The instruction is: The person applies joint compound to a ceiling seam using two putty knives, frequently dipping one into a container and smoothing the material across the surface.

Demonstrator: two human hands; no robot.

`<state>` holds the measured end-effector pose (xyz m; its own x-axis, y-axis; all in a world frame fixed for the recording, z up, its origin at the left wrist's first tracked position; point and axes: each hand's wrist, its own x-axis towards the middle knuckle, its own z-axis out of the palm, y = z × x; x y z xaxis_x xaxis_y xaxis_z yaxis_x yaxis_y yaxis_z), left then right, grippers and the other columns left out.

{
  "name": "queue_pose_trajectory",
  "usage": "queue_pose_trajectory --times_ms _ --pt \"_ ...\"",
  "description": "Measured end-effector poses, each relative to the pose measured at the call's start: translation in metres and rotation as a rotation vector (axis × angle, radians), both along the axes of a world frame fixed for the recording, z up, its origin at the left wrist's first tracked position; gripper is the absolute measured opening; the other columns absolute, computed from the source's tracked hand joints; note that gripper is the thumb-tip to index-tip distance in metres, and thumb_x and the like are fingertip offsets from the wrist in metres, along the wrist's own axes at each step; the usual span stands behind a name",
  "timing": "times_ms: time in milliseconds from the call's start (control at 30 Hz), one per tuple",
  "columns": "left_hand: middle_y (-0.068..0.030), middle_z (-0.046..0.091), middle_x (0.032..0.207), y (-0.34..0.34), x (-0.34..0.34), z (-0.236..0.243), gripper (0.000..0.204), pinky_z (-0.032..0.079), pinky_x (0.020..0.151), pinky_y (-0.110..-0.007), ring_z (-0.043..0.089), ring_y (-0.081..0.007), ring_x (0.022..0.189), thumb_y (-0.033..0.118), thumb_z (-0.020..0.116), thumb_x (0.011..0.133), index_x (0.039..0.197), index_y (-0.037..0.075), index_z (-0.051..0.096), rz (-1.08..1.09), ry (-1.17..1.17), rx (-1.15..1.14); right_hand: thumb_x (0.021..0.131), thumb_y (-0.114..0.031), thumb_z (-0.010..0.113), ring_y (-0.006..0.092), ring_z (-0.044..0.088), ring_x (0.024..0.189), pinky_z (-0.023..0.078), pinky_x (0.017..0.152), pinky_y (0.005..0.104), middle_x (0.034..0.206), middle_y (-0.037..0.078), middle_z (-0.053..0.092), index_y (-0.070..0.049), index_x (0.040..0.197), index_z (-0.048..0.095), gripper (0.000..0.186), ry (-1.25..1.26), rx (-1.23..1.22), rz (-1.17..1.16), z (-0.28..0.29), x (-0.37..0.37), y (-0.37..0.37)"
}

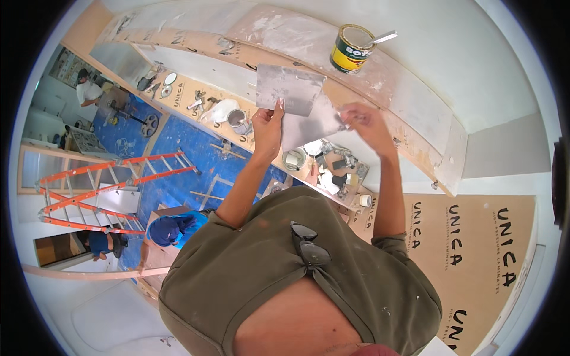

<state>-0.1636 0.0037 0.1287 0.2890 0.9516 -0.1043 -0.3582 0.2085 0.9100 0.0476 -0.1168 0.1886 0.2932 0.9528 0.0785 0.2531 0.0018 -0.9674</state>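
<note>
Two thin plates in the air, only fingertips on them
On my feed the left hand (268,132) is closed on the upper plate (291,89), thumb on its face; the right hand (366,126) is blurry but looks pinched onto the lower plate (309,127) near a corner. They overlap beside the shelf (409,92), so a loose pinch could drop one onto the cluttered table (187,89). Also wary of the open tin (349,58): snagging that jutting metal tool (383,38) could tip it.
</note>
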Motion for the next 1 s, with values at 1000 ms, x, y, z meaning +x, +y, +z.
queue_pose_trajectory --times_ms 1000 --pt "-0.0018 0.067 0.077 -0.027 -0.026 0.046 0.02 0.043 0.059 -0.022 0.054 -0.0039 0.068 0.015 0.067 0.091 0.094 -0.005 0.069 -0.259 0.281 0.33 0.083 -0.01 0.071 0.0149 0.064 0.071 0.049 0.068 0.0264 0.077 0.011 0.07 0.001 0.091 0.069 0.013 -0.365 0.396 -0.535 0.017 -0.038 0.015"
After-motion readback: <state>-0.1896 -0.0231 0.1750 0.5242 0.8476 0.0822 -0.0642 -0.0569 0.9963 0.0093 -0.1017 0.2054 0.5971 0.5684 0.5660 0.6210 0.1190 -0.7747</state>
